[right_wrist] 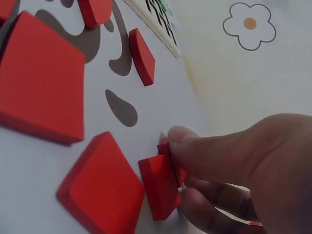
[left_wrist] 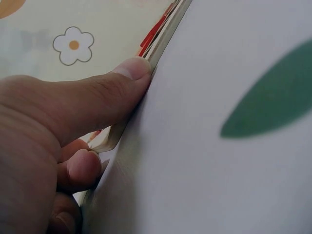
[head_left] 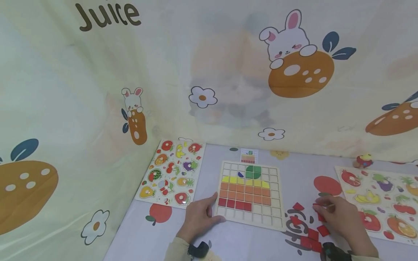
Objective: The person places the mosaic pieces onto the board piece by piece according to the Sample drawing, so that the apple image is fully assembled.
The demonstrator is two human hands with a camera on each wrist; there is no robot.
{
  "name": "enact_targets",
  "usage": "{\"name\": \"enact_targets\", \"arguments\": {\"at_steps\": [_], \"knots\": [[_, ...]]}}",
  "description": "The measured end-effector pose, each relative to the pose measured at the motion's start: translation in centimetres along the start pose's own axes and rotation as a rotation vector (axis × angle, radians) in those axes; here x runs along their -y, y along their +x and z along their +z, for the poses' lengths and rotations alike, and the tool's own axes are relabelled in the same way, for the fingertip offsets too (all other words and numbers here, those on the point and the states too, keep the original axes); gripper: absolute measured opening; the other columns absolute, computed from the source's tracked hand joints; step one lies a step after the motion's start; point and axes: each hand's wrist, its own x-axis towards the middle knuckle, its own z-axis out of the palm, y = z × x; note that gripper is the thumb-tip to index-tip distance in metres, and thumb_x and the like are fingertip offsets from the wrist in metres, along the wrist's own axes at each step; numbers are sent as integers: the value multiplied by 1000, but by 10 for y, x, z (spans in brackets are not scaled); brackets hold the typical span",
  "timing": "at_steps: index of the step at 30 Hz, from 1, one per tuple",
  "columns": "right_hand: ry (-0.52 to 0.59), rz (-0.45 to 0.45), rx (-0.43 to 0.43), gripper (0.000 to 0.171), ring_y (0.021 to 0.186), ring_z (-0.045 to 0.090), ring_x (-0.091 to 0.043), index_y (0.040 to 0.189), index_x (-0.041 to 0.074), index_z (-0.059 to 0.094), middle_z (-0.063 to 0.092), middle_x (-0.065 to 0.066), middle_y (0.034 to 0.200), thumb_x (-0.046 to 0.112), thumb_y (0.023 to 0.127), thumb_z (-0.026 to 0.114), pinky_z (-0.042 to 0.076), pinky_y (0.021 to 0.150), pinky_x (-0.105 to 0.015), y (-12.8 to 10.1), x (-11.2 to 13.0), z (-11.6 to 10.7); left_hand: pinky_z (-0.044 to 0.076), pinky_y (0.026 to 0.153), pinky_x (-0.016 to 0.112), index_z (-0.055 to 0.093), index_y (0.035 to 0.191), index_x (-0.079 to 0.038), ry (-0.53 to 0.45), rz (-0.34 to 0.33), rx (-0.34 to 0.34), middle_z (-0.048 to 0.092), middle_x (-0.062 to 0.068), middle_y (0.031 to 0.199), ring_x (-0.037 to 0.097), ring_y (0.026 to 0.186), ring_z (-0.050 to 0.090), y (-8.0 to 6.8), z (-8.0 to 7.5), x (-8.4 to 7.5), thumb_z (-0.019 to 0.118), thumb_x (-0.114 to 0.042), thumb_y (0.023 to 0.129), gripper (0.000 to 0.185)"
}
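A wooden grid board (head_left: 275, 203) lies on the table, filled with rows of yellow, orange and red tiles, plus green pieces (head_left: 253, 172) and a small blue piece (head_left: 240, 174) near its top. My left hand (head_left: 199, 217) holds the board's near left corner; in the left wrist view the thumb (left_wrist: 117, 87) presses its edge, the other fingers curling below. To the right of the board, my right hand (head_left: 339, 215) pinches a red tile (right_wrist: 178, 170) between thumb and fingers, largely covered by them. Beside it lie several loose red tiles (head_left: 312, 233), some overlapping.
A small pattern card (head_left: 249, 156) stands behind the board. Fruit puzzle boards lie at the left (head_left: 169, 177) and right (head_left: 375, 203), with a small toy duck (head_left: 364, 160) at the right one's far edge. A printed cloth wall (head_left: 228, 119) rises behind the table.
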Motion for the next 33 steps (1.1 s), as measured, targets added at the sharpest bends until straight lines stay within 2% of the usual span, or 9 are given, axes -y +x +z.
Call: {"name": "enact_targets", "arguments": {"at_steps": [6, 11, 20, 27, 33], "knots": [[39, 24, 27, 56, 87, 68, -27, 128, -2, 69, 74, -25, 111, 33, 89, 87, 60, 73, -43, -6, 2, 2, 31, 57, 20, 58, 153, -19, -12, 4, -5, 47, -14, 66, 1, 58, 39, -1, 1, 0, 91, -45, 82, 83], [58, 30, 24, 56, 82, 68, -21, 128, -4, 68, 75, -22, 105, 30, 89, 87, 57, 68, -35, -7, 3, 3, 31, 58, 19, 58, 153, -19, -5, 7, -13, 47, -14, 65, 1, 58, 40, -1, 1, 0, 91, -47, 81, 83], [83, 49, 34, 55, 80, 67, -19, 126, -8, 66, 75, -22, 102, 31, 90, 85, 57, 68, -34, -5, -1, 5, 31, 57, 20, 58, 153, -19, -6, -1, -8, 47, -12, 65, 2, 58, 40, 1, 1, 0, 91, -45, 82, 83], [91, 39, 50, 53, 85, 64, -24, 130, -8, 63, 71, -28, 110, 23, 91, 82, 58, 69, -35, -4, 4, 8, 31, 57, 20, 58, 153, -20, 8, 0, -14, 47, -13, 65, 2, 57, 39, 1, 2, 1, 91, -47, 82, 83], [107, 14, 17, 47, 79, 61, -22, 129, -7, 63, 71, -20, 101, 16, 92, 81, 52, 62, -32, -5, 8, 11, 31, 57, 19, 59, 153, -20, 8, 10, -18, 46, -14, 64, 1, 57, 40, 0, 2, 1, 91, -47, 81, 83]]}}
